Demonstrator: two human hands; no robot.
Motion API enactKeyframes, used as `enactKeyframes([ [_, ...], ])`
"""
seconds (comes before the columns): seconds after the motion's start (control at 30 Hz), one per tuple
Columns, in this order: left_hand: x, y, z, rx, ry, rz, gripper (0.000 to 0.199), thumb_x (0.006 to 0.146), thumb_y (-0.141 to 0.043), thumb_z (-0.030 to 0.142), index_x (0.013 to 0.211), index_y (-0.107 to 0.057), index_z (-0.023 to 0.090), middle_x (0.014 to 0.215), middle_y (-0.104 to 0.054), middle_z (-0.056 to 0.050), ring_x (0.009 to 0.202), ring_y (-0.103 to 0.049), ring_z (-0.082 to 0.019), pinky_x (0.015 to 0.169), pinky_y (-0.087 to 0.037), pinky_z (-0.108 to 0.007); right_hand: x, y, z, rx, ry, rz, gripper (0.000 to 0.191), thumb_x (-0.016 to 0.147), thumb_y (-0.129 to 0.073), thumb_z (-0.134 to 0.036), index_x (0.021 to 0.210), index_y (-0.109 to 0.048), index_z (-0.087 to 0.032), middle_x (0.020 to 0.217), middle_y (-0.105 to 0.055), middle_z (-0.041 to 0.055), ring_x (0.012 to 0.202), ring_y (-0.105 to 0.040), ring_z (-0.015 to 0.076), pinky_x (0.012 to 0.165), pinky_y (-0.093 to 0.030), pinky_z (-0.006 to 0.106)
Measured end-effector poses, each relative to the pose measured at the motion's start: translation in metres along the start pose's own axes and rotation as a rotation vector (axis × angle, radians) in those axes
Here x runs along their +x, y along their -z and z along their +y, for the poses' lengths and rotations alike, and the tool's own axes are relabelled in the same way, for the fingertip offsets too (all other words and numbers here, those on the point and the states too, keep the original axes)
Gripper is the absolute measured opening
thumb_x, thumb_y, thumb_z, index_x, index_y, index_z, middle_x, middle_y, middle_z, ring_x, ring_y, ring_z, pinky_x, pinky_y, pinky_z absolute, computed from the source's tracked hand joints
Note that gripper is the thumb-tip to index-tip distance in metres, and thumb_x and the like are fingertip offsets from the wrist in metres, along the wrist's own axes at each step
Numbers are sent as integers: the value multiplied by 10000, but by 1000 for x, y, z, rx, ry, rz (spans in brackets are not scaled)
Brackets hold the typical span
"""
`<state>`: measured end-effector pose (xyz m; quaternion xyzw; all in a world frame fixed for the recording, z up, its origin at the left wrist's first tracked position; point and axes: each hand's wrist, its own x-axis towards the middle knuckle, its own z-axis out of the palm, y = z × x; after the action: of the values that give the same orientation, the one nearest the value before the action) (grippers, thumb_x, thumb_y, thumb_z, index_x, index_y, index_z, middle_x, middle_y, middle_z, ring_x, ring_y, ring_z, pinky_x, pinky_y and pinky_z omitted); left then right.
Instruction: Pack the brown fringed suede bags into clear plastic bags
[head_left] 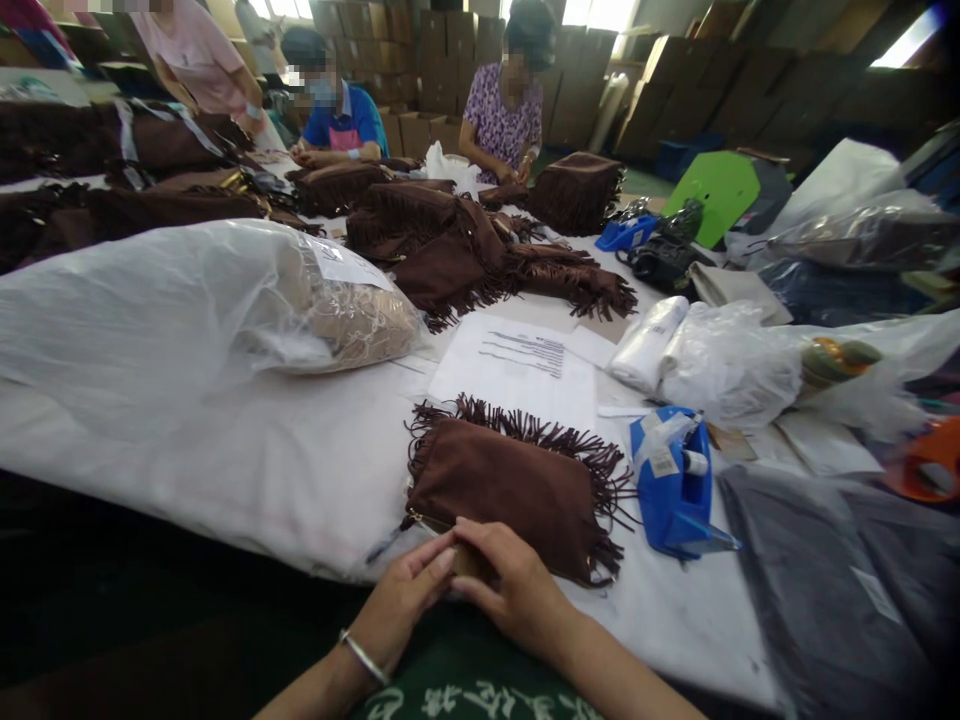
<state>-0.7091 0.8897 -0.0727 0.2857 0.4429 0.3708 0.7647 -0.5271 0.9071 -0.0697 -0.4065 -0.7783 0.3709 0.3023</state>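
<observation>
Both hands, left hand (401, 605) and right hand (521, 585): fingers curled together, grasping small brown piece (474, 565) between fingertips; identity unclear. Brown fringed pouch (502, 490): lying flat on white-covered table (300, 440), 12 to 1 o'clock of hands, near edge just beside fingers. Printed sheet (510, 370): 12 o'clock, beyond pouch. Blue tape dispenser (675, 490): 2 o'clock, right of pouch. Dark folded material (825, 580): 3 o'clock. Large plastic bag (225, 310): 10 o'clock. Brown fringed pile (450, 240): 12 o'clock, far.

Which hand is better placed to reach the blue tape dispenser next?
Probably the right hand: the blue tape dispenser lies on its side, just past the fringed brown pouch. The left hand is farther off and would have to cross over.
</observation>
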Motion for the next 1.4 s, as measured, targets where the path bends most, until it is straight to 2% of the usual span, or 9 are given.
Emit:
enactKeyframes([
  [0.27,-12,1,9,-134,-15,-57,567,784,-653,432,1271,-519,176,1188,-638,-97,1183,-529,-256,1066,-373,-419,17,6,3,-222,125,-60,491,816,-471,-39,1277,-505,-205,1268,-583,88,1107,-552,181,956,-477,343],
  [0.47,-16,55,26,744,-296,415,380,845,-517,489,1081,-603,204,941,-685,-57,936,-613,-241,942,-443,-429,38,28,22,-653,150,-104,560,822,-436,-17,1336,-460,-236,1381,-482,81,1317,-378,254,1072,-336,511],
  [0.67,5,80,5,1271,-497,424,229,828,-565,334,1023,-592,217,1027,-638,-74,982,-562,-269,886,-443,-467,22,-1,1,-721,81,-121,763,761,-508,-122,1459,-201,-136,1529,-165,111,1408,-95,326,1114,-216,577],
  [0.8,11,82,12,1293,-556,410,112,861,-512,264,909,-594,206,932,-637,-65,906,-572,-250,828,-469,-448,38,-20,10,-736,138,-97,701,762,-455,-27,1429,-307,-181,1475,-319,122,1374,-248,309,1068,-339,539],
  [0.93,-18,83,35,1120,-833,461,281,832,-571,232,1112,-588,228,1108,-624,-74,1095,-526,-256,995,-409,-446,59,6,19,-667,99,-49,693,742,-366,47,1396,-375,-181,1400,-447,127,1281,-434,247,1018,-438,443],
  [1.0,-33,74,38,940,-804,343,221,849,-548,236,1049,-640,256,1049,-659,-54,1057,-563,-244,968,-442,-404,68,28,13,-596,71,-65,709,742,-350,42,1407,-353,-206,1398,-457,105,1276,-443,220,1021,-441,423],
  [1.17,-10,34,24,394,-199,-303,422,845,-547,446,1226,-571,267,1194,-627,-62,1018,-617,-231,878,-504,-337,89,55,-7,-489,31,-146,717,750,-346,25,1421,-308,-224,1414,-441,72,1296,-415,177,1069,-391,398],
  [1.33,31,40,34,394,-330,261,381,850,-488,511,750,-618,167,618,-581,-1,564,-542,-139,544,-459,-251,91,57,-16,-491,-11,-104,709,756,-366,7,1413,-328,-259,1413,-443,41,1281,-437,192,1062,-399,412],
  [1.4,36,56,45,586,-492,440,302,856,-507,454,788,-606,177,680,-584,4,632,-550,-141,606,-465,-254,90,60,-17,-484,-41,-78,696,766,-372,-4,1408,-338,-270,1406,-453,25,1276,-445,192,1067,-394,412],
])
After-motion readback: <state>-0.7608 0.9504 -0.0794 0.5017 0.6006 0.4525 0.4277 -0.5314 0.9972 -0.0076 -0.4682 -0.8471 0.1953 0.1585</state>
